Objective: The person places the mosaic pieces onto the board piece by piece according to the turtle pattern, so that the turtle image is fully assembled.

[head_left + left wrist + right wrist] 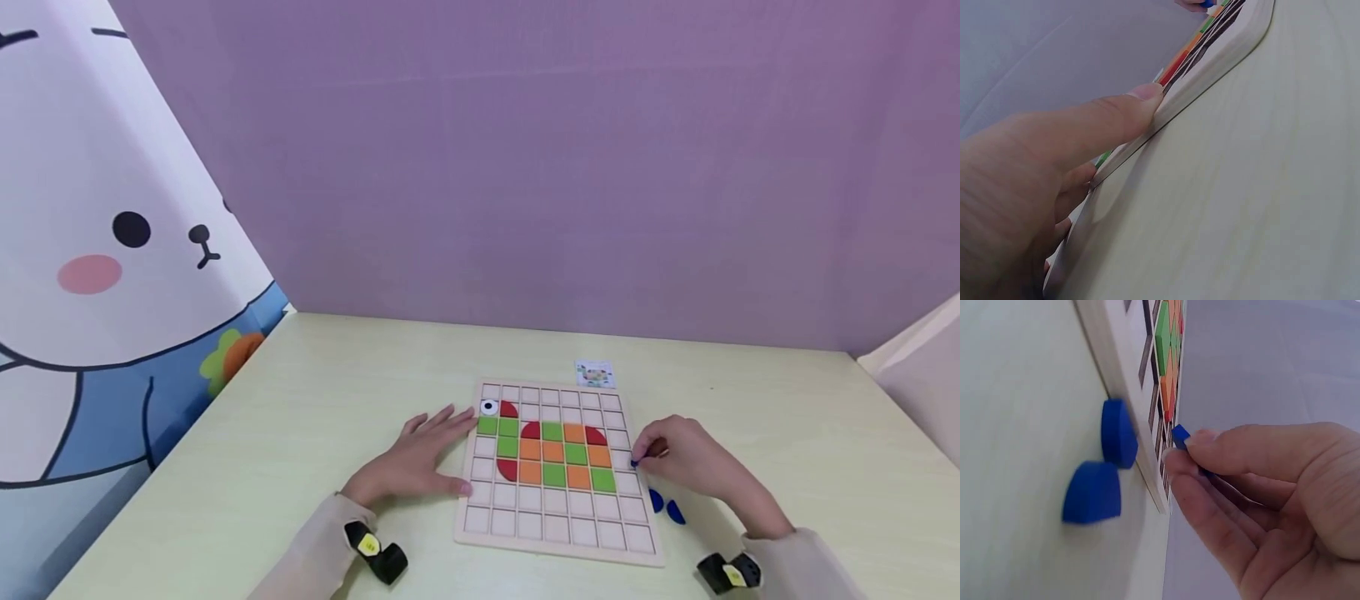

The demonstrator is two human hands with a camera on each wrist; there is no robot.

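Observation:
A square wooden grid board (555, 527) lies on the table, its cells partly filled with green, orange and red tiles in an animal-like shape. A round white eye tile (488, 407) sits near its top left corner. My left hand (420, 457) rests along the board's left edge with fingers spread, its thumb (1145, 94) on the rim. Thumb and fingers of my right hand (678, 454) pinch a blue tile (1180, 434) at the board's right edge, mostly covered by the fingertips. Two blue quarter-round tiles (676, 512) lie on the table below that hand.
A small printed picture card (596, 374) lies just beyond the board's far right corner. The pale table (360, 358) ends at a purple partition (570, 183). A panel with a cartoon animal (90, 200) stands at the left.

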